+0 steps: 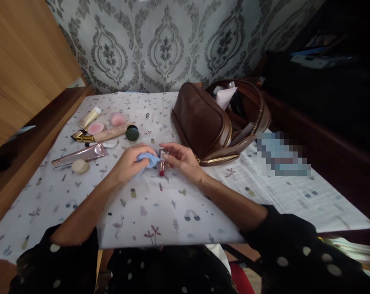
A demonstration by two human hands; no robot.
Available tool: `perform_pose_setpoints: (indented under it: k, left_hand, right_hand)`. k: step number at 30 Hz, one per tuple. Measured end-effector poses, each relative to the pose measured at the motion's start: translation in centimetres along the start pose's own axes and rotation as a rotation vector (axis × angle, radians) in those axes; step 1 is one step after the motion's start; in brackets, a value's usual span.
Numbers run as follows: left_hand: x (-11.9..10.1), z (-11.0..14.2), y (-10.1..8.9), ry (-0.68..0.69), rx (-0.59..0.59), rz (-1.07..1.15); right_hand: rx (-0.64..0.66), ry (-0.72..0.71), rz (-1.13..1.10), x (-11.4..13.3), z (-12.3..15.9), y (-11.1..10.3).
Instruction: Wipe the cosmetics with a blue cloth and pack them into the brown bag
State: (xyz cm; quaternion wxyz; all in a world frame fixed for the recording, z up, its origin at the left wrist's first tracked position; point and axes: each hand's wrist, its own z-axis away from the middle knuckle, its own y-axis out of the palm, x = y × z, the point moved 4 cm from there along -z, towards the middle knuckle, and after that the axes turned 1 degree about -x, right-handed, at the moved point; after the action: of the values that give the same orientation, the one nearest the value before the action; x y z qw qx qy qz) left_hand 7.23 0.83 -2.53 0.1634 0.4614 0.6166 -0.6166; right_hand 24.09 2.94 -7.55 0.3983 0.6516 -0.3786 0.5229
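My left hand [132, 162] is closed around a crumpled blue cloth [147, 160], pressed near the small item in the other hand. With thumb and fingers, my right hand [182, 160] grips a small, partly clear cosmetic tube [162, 166] with a red lower end. The fingers cover its upper part, so its exact kind does not show. The cloth and the tube meet or nearly meet between the two hands, above the patterned tablecloth [169, 204].
An open brown leather cosmetic bag [200, 118] stands behind my right hand, a pink tube [225, 98] poking out. At left lie a rosy tube [83, 156], a beige sponge [80, 166], a dark green round item [132, 133] and several other cosmetics. A blurred-out object [283, 155] lies at right.
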Motion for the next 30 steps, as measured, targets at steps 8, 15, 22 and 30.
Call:
perform_pose_setpoints:
  k: [8,15,22,30]
  left_hand:
    - [0.5,0.1,0.9,-0.084,0.043,0.033]
    - [0.2,-0.1,1.6,0.043,0.177,-0.094]
    - [-0.4,0.1,1.2,0.024,0.102,-0.085]
    - [-7.7,-2.3,2.0,0.275,0.082,-0.036]
  right_hand:
    - [-0.031,0.018,-0.024,0.0,0.1,-0.1]
    - [-0.068,0.003,0.032,0.9,0.2,-0.3]
    - [-0.132,-0.191,0.086,5.1,1.8,-0.7]
    - [-0.468,-0.518,0.375,15.6,5.8,-8.4]
